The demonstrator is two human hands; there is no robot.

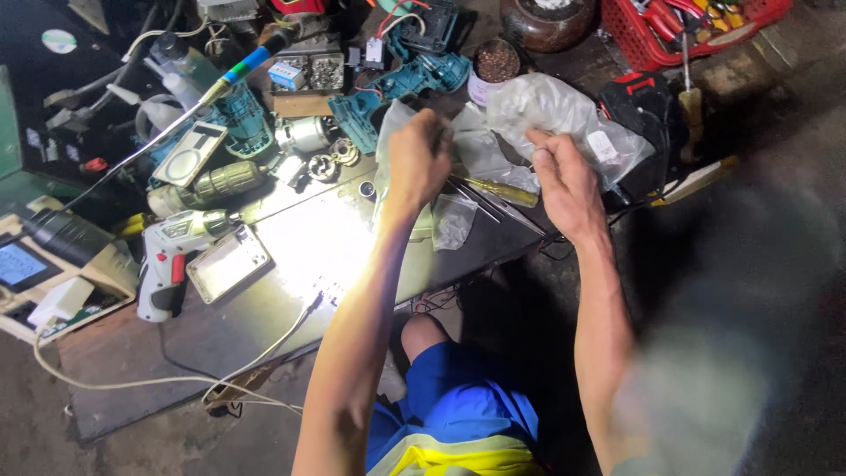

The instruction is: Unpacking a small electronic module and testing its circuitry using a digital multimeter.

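- Fingers of the left hand (421, 159) were curled shut, pinching the edge of a clear plastic bag (546, 115) that hung from the fist toward the bench.
- The right hand (564, 181) had its fingers bent and pressed together on the same bag, gripping it from below; the crumpled bulk of the bag rose above and beyond that hand, toward the far side of the bench.
- Between the two hands the bag stretched loosely over a screwdriver (502, 191) with a yellow handle, which lay on the bench just under the plastic.
- A smaller clear bag (454, 220) lay flat on the bench just below the left hand.
- The metal bench top (291, 256) shone brightly beneath the left forearm.
- Left of the hands lay a white cordless screwdriver (167, 260) with a red switch, and beside it a flat rectangular case (227, 263).
- Beyond the hands sat teal drill housing parts (414, 79) and a round tin of small screws (495, 66).
- A red basket (634, 40) of tools stood at the far right corner, well apart from the hands.
- At the far left edge sat a meter (26, 264) with a pale screen.
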